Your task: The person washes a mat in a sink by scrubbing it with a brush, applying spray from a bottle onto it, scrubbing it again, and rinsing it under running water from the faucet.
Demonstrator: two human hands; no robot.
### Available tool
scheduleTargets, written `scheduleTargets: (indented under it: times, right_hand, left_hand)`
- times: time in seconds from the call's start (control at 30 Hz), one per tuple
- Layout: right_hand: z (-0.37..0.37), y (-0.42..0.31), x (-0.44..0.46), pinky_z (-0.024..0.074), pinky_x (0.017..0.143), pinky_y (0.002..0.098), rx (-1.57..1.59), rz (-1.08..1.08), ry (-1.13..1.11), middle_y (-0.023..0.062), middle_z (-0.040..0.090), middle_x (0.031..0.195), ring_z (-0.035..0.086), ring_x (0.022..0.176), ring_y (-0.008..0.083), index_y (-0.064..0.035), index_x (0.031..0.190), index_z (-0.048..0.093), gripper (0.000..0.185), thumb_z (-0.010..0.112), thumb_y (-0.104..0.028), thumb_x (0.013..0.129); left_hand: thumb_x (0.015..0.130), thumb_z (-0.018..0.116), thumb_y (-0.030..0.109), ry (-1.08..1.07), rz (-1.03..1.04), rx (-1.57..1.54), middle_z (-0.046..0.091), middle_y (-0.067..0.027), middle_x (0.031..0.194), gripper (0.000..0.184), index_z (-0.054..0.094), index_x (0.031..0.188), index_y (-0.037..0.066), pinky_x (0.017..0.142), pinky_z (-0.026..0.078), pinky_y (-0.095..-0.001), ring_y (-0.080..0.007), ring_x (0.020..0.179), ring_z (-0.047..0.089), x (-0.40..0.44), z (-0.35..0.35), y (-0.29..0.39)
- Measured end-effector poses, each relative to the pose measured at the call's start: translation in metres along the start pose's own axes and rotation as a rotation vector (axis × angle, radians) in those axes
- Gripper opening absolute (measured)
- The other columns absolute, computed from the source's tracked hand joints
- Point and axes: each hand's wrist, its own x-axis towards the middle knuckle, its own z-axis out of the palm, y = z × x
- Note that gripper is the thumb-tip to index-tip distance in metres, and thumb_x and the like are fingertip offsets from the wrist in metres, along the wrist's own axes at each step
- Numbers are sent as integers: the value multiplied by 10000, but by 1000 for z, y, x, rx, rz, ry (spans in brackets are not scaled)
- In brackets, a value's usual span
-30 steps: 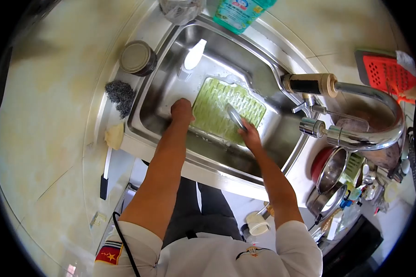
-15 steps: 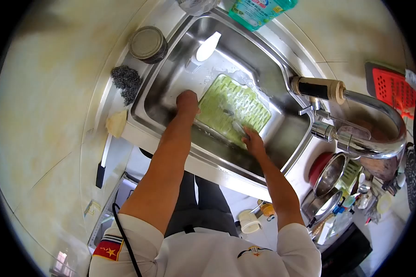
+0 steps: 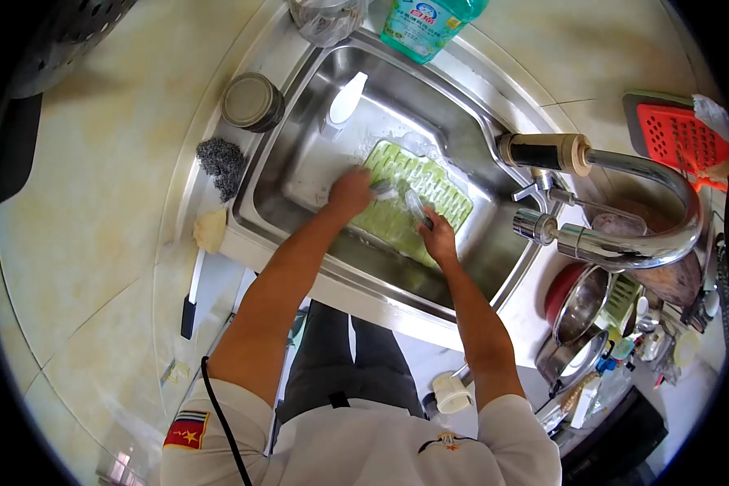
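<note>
A green ridged plastic tray (image 3: 417,182) lies tilted in the steel sink (image 3: 300,182), with white suds over its surface. My right hand (image 3: 439,236) is closed around a slim tool (image 3: 416,209) with a pale shiny end, held over the tray's middle. Its exact kind is not clear. My left hand (image 3: 350,193), smeared by motion, is at the tray's left edge. A blurred grey thing (image 3: 384,190) shows by its fingertips, and I cannot make out whether the hand holds it. A white-handled item (image 3: 347,99) rests in the sink's upper left.
Along the left rim sit a lidded jar (image 3: 253,102), a dark mesh scourer (image 3: 221,166) and a yellowish sponge (image 3: 210,230). A green detergent bottle (image 3: 429,26) stands behind the sink. The chrome tap (image 3: 636,162) arches at the right, above metal bowls (image 3: 581,304).
My left hand has moved right and slightly down, inward over the tray's edge. My right hand and its tool have shifted slightly up. The camera view has shifted a little.
</note>
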Motion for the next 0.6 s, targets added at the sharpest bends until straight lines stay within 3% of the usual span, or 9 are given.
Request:
scheduleTargets:
  times: [0.07,0.17,0.23,0.33,0.37,0.43,0.57,0.6]
  right_hand:
    - [1,0,0,496,881,406,51,57,-3,206,630,1106,626,979,345,-145,1366,562,517,690,-250,876]
    - [7,8,-1,494,893,392,157,81,1,200,640,1139,634,1000,320,-124,1354,572,511,703,-251,877]
    - [17,20,-3,490,905,383,201,17,38,159,660,1180,640,1006,285,-95,1342,581,503,713,-247,881]
    - [23,28,-2,505,881,347,343,-95,-52,123,663,1170,643,972,225,-73,1387,530,510,651,-265,930]
    - [22,30,-1,506,840,336,487,-37,-147,114,664,1150,640,926,208,-80,1395,514,513,646,-273,939]
    - [3,18,-7,507,757,313,767,81,-341,96,665,1111,635,835,175,-92,1411,482,520,635,-290,955]
    - [-27,-4,-21,496,670,304,1030,130,-403,104,656,1077,628,806,181,-77,1397,468,435,556,-248,1007]
    - [-31,-7,-23,498,673,305,1065,141,-406,103,655,1076,628,810,179,-75,1396,468,434,555,-246,1007]
  left_hand:
    - [789,746,222,-11,50,-64,603,-149,1122,401,622,1126,44,916,523,-461,-321,1127,587,-14,-21,36]
    - [764,770,242,9,158,111,575,-137,1215,481,608,1187,79,938,511,-465,-317,1173,561,7,13,31]
    - [752,783,241,-64,116,99,566,-140,1239,498,606,1189,81,944,505,-461,-327,1174,559,15,14,33]
    - [736,796,240,-199,20,-27,555,-137,1264,536,603,1210,82,947,500,-449,-327,1178,556,15,2,32]
    - [732,799,240,-243,-17,-90,552,-135,1270,550,601,1221,82,946,499,-444,-324,1179,555,15,-4,32]
    - [724,804,241,-105,53,-253,585,-135,1202,575,604,1240,86,941,496,-430,-330,1141,572,5,-17,32]
    - [723,825,233,48,276,-448,638,-98,1047,629,591,1293,108,925,490,-375,-275,1011,619,-13,-41,28]
    - [737,821,218,-12,185,-611,640,-83,1022,625,582,1304,110,915,488,-355,-244,977,619,-17,-46,30]
